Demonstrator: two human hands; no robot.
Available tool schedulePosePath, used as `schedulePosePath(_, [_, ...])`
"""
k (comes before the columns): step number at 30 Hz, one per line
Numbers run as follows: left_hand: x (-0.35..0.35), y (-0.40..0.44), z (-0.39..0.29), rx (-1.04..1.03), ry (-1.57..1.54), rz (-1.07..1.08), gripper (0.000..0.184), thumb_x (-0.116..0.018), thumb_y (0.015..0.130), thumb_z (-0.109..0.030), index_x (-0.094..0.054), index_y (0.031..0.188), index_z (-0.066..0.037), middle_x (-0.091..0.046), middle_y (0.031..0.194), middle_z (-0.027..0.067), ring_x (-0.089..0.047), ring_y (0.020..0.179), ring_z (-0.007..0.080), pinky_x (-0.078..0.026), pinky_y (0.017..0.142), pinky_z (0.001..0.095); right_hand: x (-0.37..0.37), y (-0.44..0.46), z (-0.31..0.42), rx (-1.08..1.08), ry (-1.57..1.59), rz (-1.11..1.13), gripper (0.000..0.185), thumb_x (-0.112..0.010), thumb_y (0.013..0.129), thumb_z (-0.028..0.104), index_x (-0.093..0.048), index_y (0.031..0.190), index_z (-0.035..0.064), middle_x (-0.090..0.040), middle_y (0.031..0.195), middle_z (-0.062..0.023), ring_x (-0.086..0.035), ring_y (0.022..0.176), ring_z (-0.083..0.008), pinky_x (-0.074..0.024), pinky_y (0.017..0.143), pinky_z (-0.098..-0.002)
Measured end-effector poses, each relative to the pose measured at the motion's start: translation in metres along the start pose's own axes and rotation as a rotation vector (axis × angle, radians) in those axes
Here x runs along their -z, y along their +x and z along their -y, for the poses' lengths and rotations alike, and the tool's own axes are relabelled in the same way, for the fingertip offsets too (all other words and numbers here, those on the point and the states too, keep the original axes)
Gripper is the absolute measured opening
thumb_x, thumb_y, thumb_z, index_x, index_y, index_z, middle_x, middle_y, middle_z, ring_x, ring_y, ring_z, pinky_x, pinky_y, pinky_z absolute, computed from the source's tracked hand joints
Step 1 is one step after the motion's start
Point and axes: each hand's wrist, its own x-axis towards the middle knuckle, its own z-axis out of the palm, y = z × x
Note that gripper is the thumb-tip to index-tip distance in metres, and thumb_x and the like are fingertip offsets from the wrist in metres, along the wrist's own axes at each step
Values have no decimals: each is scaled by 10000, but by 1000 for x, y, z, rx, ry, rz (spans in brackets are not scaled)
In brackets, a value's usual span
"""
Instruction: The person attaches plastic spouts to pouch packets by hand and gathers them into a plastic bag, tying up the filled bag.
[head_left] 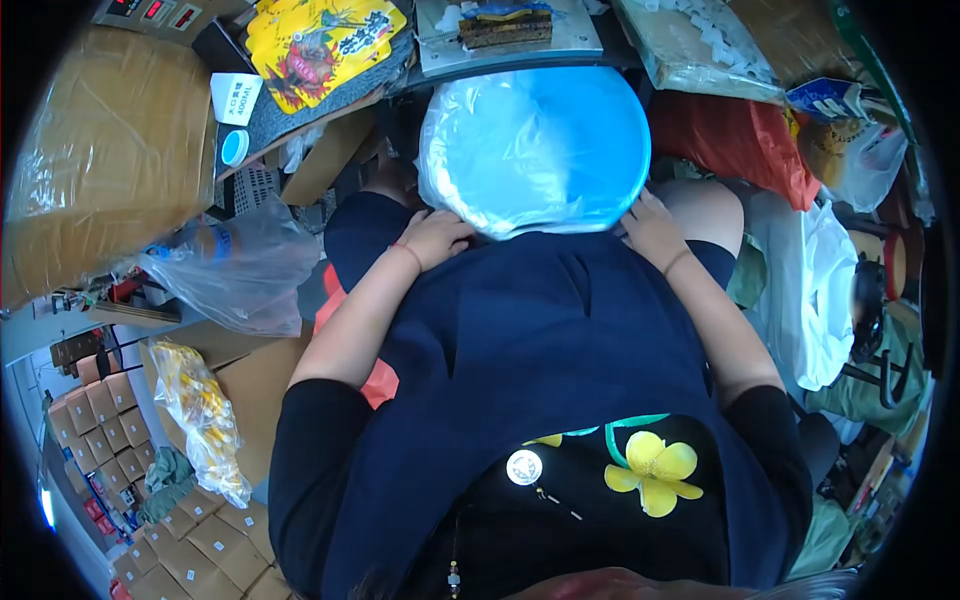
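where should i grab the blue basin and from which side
The blue basin is probably best gripped by its right rim, coming from the near right: that curved edge lies bare beside the right hand, while translucent plastic covers the left side.

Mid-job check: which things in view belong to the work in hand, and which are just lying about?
Likely part of the job:
- blue basin, at left hand and right hand
- translucent plastic on it

Likely just lying about, untouched:
- yellow printed packaging
- white 400ML card
- white bag
- large taped carton
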Motion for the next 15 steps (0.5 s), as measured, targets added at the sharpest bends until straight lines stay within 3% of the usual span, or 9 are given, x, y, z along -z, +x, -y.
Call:
schedulePosePath(4, [8,23,-10,200,39,304,272,-628,888,-245,-723,1142,-230,-724,1095,62,-649,1091,285,-482,905,491,-67,27,-1,-82,-338,-3,487,-798,753,339,-717,1135,48,-555,1386,-167,-411,1374,-409,-375,1107,-583])
schedulePosePath(7, [21,12,-14,98,-147,312,280,-634,876,-240,-738,1135,-260,-721,1115,60,-643,1109,275,-480,912,481,-5,15,8,8,-48,63,450,-774,777,366,-736,1120,78,-535,1423,-142,-369,1397,-426,-362,1105,-621])
schedulePosePath(8, [19,3,-13,38,-171,244,328,-639,869,-251,-735,1178,-299,-719,1114,57,-629,1145,279,-466,934,476,3,13,4,26,-34,198,495,-775,774,395,-723,1191,134,-502,1466,-119,-335,1422,-417,-335,1109,-653])
schedulePosePath(9, [15,3,-11,33,-99,316,377,-618,886,-252,-707,1246,-322,-706,1188,54,-617,1173,291,-439,998,464,8,13,5,23,-67,272,512,-758,793,395,-695,1240,154,-491,1478,-119,-325,1429,-412,-320,1117,-656])
schedulePosePath(11, [5,14,-8,94,-54,463,395,-585,919,-258,-676,1301,-303,-675,1282,86,-600,1217,318,-411,1061,447,15,15,18,13,-126,434,551,-724,831,395,-641,1336,193,-468,1501,-117,-306,1444,-403,-291,1132,-662])
schedulePosePath(12, [-9,19,-5,186,-35,450,406,-598,919,-278,-668,1318,-301,-659,1313,94,-582,1246,305,-398,1077,454,22,27,30,-57,-207,521,464,-613,925,358,-626,1357,187,-476,1505,-109,-333,1444,-368,-252,1160,-648])
schedulePosePath(14, [-29,35,8,374,16,403,434,-623,918,-317,-652,1351,-296,-629,1377,112,-547,1304,279,-372,1109,470,-45,30,21,-108,-84,294,398,-651,894,368,-705,1233,168,-521,1470,-119,-393,1412,-339,-281,1160,-601])
schedulePosePath(15, [-28,41,19,335,-150,486,434,-625,926,-322,-650,1354,-256,-637,1365,116,-558,1294,275,-380,1107,452,-69,32,17,-133,-19,178,371,-670,878,373,-744,1171,158,-543,1453,-123,-423,1396,-325,-296,1159,-578])
